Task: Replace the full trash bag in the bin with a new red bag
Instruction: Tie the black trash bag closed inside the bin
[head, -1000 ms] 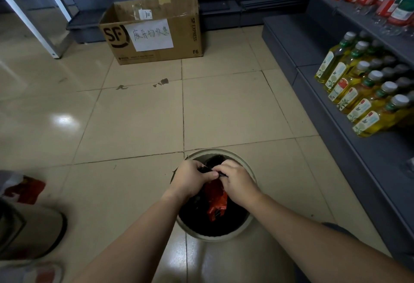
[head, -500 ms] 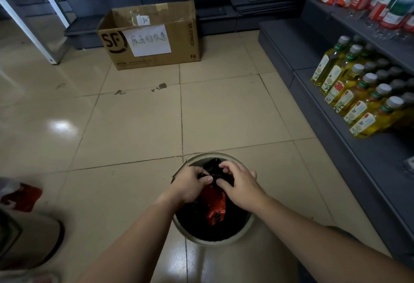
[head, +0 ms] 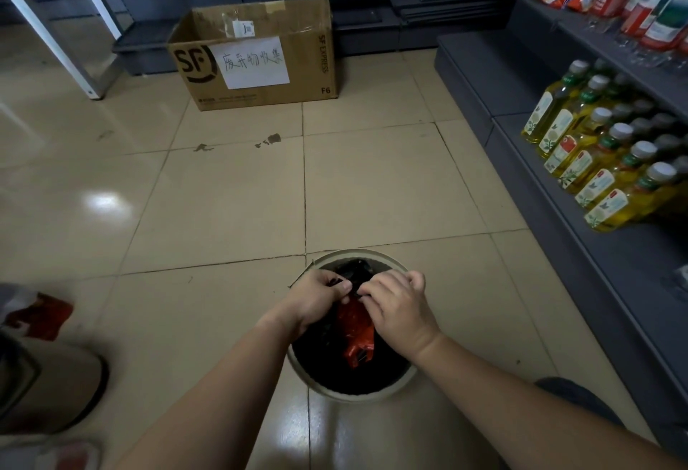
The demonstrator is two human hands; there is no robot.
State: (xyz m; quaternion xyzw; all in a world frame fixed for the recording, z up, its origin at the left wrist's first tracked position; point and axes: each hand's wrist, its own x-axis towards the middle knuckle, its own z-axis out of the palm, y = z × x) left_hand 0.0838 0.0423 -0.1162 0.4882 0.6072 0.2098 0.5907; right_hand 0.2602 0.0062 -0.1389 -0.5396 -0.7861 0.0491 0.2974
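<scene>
Left hand [head: 316,298] and right hand [head: 396,307] both pinched on crumpled black plastic bag [head: 353,376] lining round pale bin [head: 405,382], fingertips nearly touching at its far rim, red crinkled plastic wrapper [head: 355,335] just below them

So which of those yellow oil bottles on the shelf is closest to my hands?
The front-row yellow oil bottle at the near end, lowest in view; the others line up farther away.

one bin [head: 404,268], one black bag [head: 357,376], one red wrapper [head: 355,335], two hands, one box [head: 260,60], about seven front-row oil bottles [head: 610,205]
</scene>
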